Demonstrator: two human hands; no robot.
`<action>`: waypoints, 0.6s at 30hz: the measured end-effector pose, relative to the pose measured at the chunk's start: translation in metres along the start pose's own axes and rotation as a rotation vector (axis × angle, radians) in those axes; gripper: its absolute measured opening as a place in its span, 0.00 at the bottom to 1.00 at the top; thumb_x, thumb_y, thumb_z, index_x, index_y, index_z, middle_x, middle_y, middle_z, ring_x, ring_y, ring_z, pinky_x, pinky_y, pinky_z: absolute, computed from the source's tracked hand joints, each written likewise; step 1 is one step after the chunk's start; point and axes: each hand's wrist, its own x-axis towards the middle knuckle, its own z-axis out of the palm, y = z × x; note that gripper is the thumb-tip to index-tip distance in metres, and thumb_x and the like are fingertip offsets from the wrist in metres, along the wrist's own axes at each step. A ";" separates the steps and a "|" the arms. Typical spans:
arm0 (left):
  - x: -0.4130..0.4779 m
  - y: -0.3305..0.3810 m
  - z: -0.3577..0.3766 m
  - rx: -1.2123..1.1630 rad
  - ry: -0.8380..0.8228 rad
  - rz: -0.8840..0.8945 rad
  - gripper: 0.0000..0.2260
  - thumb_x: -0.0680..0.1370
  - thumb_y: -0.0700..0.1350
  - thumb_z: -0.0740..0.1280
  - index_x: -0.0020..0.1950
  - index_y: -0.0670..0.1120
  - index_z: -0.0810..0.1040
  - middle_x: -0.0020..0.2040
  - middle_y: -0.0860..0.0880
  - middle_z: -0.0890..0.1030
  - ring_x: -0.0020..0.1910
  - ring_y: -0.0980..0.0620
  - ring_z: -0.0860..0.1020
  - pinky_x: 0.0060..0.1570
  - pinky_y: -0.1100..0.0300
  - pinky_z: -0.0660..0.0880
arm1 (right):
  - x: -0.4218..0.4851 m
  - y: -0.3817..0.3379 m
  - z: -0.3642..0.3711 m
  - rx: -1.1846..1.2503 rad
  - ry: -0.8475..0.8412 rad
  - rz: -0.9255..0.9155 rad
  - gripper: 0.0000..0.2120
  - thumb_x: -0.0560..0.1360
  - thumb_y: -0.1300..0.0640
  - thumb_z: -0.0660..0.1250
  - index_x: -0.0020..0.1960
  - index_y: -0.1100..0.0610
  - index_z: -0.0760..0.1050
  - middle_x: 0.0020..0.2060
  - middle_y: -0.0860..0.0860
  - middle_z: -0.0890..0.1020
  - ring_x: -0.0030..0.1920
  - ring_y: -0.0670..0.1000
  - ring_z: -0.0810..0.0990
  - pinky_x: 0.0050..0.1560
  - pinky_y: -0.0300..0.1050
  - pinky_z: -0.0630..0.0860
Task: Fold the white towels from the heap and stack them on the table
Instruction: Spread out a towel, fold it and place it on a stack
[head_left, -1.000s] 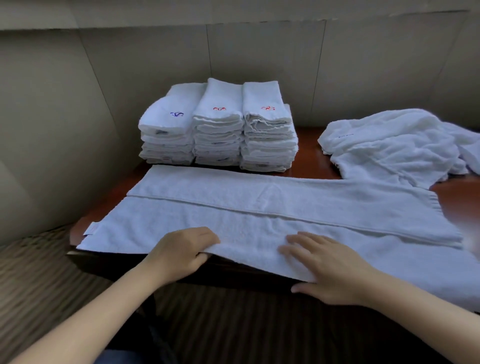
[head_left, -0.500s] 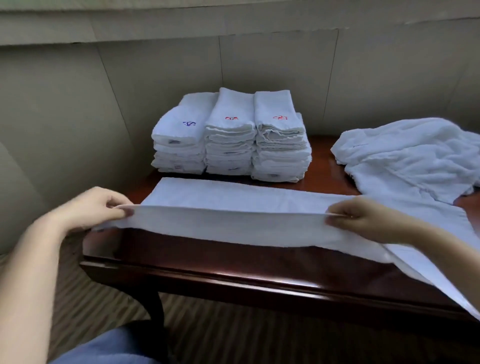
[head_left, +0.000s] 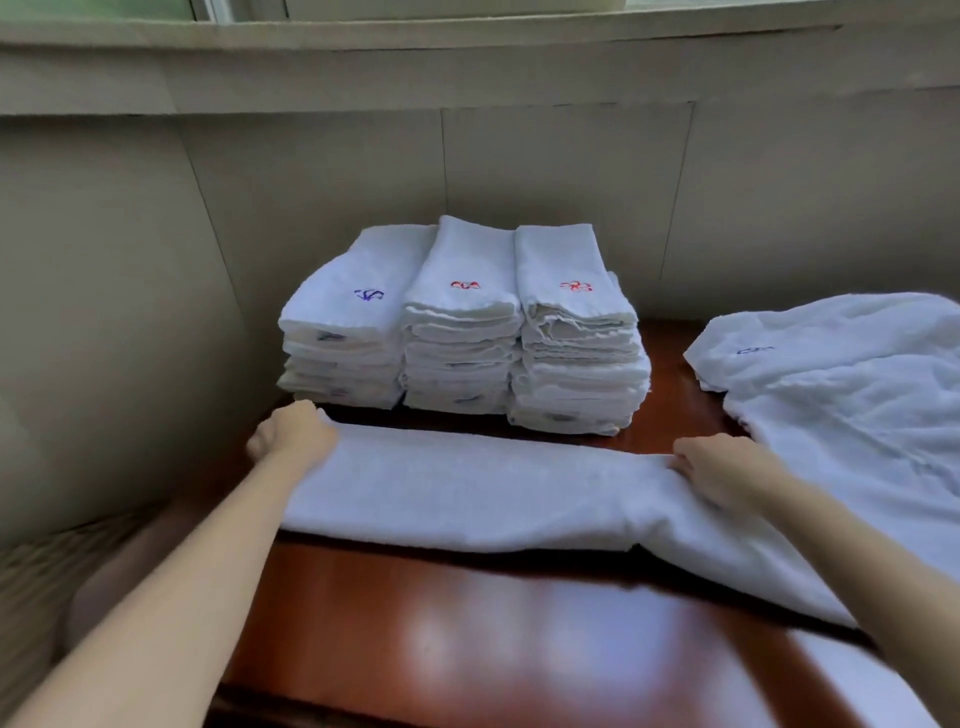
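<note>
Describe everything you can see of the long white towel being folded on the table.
The long towel is white terry cloth, folded lengthwise into a long band lying flat across the dark red wooden table, before the folded stacks. The left hand grips its far left corner; the right hand grips its far edge. Its right end trails off the table's near edge.

Both hands have carried the near edge of the towel (head_left: 467, 488) toward twelve o'clock, doubling it into a narrower band. The left hand (head_left: 291, 436) and right hand (head_left: 717, 467) now grip its far edge on the worktop (head_left: 467, 634).
</note>
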 end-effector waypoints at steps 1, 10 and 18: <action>0.000 0.003 0.000 0.038 0.012 -0.020 0.11 0.79 0.48 0.58 0.56 0.45 0.76 0.57 0.43 0.77 0.57 0.41 0.76 0.46 0.56 0.69 | 0.001 0.000 0.002 -0.009 0.013 -0.006 0.18 0.82 0.46 0.50 0.35 0.50 0.61 0.46 0.50 0.80 0.49 0.54 0.78 0.53 0.51 0.71; -0.074 0.093 0.023 0.367 -0.001 0.397 0.17 0.80 0.43 0.55 0.68 0.52 0.69 0.67 0.46 0.69 0.68 0.43 0.65 0.71 0.39 0.54 | -0.016 -0.014 0.005 0.106 0.158 0.199 0.20 0.78 0.39 0.55 0.43 0.54 0.73 0.48 0.52 0.80 0.48 0.57 0.78 0.40 0.45 0.67; -0.153 0.128 0.052 0.088 -0.293 0.682 0.22 0.81 0.61 0.47 0.75 0.61 0.56 0.78 0.53 0.55 0.77 0.51 0.50 0.72 0.42 0.45 | -0.085 -0.004 -0.001 0.181 0.047 0.083 0.20 0.78 0.40 0.55 0.47 0.56 0.74 0.51 0.55 0.81 0.52 0.58 0.78 0.42 0.46 0.66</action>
